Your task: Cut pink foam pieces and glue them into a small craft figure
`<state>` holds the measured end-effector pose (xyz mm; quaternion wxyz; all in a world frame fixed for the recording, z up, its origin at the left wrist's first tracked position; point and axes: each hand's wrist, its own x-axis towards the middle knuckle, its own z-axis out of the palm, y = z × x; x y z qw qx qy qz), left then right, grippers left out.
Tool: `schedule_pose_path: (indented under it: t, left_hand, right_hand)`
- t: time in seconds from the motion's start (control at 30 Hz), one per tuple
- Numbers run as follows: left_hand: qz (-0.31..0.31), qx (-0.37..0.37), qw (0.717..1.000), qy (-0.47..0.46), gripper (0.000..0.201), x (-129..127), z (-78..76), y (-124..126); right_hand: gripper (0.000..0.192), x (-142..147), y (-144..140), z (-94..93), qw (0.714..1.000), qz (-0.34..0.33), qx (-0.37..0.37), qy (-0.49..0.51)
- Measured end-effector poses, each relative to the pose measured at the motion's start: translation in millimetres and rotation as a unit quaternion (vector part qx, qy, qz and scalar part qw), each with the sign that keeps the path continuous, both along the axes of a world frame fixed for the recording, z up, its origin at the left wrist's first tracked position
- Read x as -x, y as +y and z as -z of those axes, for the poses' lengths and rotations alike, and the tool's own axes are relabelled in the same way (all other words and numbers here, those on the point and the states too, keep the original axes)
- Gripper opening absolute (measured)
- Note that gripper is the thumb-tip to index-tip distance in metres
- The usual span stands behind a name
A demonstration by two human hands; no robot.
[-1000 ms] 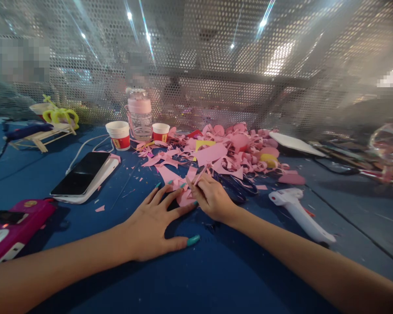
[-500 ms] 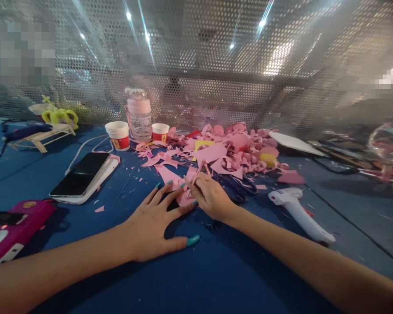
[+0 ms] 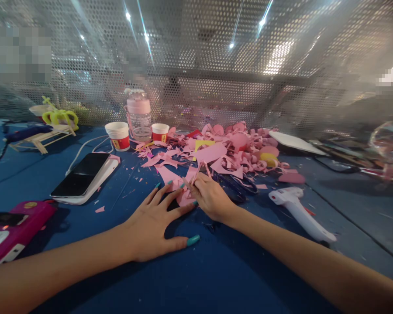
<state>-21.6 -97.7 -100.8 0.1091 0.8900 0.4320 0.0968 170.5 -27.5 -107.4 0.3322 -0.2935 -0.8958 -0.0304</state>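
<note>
My left hand (image 3: 150, 226) lies spread on the blue tabletop, palm down, its teal-nailed fingertips on and around a flat piece of pink paper (image 3: 185, 200). Close to those fingertips, my right hand (image 3: 212, 196) is closed in a pinch over the same paper. A thin pink strip (image 3: 201, 167), which looks like paper, sticks up from its fingers; the far end is hidden in the grip. Just behind the right hand, a dark blue looped handle (image 3: 239, 187) lies partly covered. Beyond both hands spreads a heap of pink paper scraps and curls (image 3: 239, 141).
A white glue gun (image 3: 303, 213) lies on the right. To the left are a phone (image 3: 80, 174) on a white object, a magenta power strip (image 3: 19, 229) and paper cups (image 3: 118, 136). A clear bottle (image 3: 139, 115) stands before the perforated metal screen (image 3: 199, 56).
Both hands stay almost in place over the pink paper. Only a very slight shift of the right fingers and the camera shows.
</note>
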Motion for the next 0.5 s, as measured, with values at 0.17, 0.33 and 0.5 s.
schedule_pose_path:
  t: [0.17, 0.33, 0.5]
  left_hand:
    - [0.0, 0.005, 1.0, -0.001, 0.069, -0.4, -1.1, -0.3]
    - [0.001, 0.006, 1.0, 0.003, 0.069, -0.3, -1.4, 0.1]
    - [0.002, 0.002, 1.0, 0.0, 0.068, 0.4, -0.2, 0.1]
  right_hand:
    - [0.027, 0.8, 0.8, 0.2, 1.0, 0.006, -0.01, -0.003]
    - [0.028, 1.3, 0.3, 0.9, 1.0, 0.003, -0.004, -0.003]
    - [0.027, 0.5, -0.1, 0.0, 1.0, -0.004, 0.002, -0.005]
